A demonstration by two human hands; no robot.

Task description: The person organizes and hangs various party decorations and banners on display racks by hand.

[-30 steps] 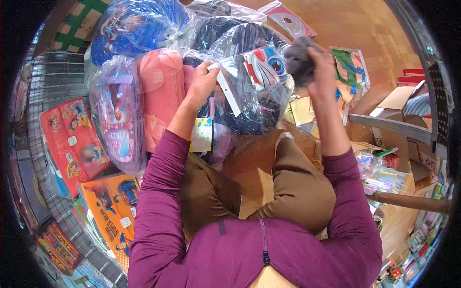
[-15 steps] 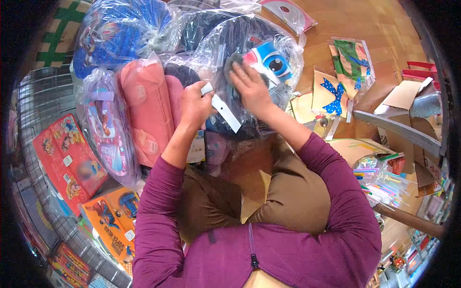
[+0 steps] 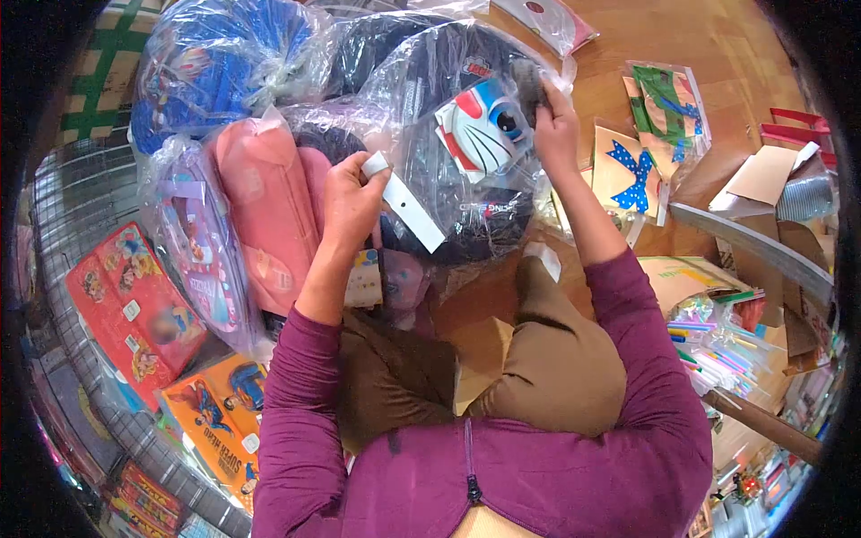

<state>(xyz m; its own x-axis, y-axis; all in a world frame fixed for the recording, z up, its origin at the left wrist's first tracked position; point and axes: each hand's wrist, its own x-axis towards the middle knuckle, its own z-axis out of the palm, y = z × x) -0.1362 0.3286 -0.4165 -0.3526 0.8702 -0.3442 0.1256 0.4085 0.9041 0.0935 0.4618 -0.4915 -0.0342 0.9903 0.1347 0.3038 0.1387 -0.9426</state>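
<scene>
A dark backpack [image 3: 435,179] in a clear plastic bag lies in front of me, with a cartoon face with a blue eye [image 3: 489,125] on its front. My left hand [image 3: 354,199] is closed on a white paper strip [image 3: 413,215] with a small hole, which hangs over the backpack's left side. At the backpack's upper right edge, my right hand [image 3: 556,134] has its fingers bent around a dark grey cloth [image 3: 527,85], pressed to the plastic. Left of my left hand lie a pink pencil case [image 3: 260,193] and a purple bagged case [image 3: 202,242].
A blue bagged item [image 3: 224,72] sits at the upper left. Red [image 3: 134,314] and orange superhero [image 3: 215,417] packs lie at the left. On the right are a card with a blue dotted bow [image 3: 632,175], a grey metal bar [image 3: 753,242] and bundled coloured sticks [image 3: 717,354].
My right hand has slid with the grey cloth from the left of the cartoon face to the bag's upper right edge. The left hand shifts slightly left, still holding the white strip.
</scene>
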